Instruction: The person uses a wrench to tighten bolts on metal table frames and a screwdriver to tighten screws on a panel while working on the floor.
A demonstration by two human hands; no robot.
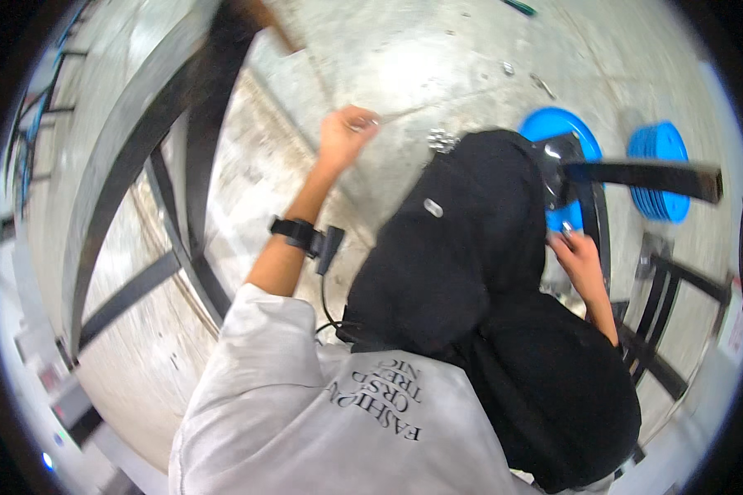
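My left hand point(344, 140) is raised over the floor at the upper middle, its fingers closed in a pinch. Something small and pale shows at the fingertips, too blurred to name. On the right, my right hand point(582, 262) is beside my knee, thumb and fingers drawn together at the lower rim of a round blue plastic disc point(590, 139). A small shiny bit shows at those fingertips, its kind unclear. A black metal frame point(636, 173) with a bar jutting right lies over the disc. One small silvery piece point(433, 207) rests on my black trouser leg.
Shiny small metal parts point(442, 141) are heaped on the concrete floor beyond my knee. To the right stands a stack of blue discs point(660, 172). Black metal frames point(153, 173) rise at left and lower right point(660, 326). A green-handled tool point(520, 7) lies far off.
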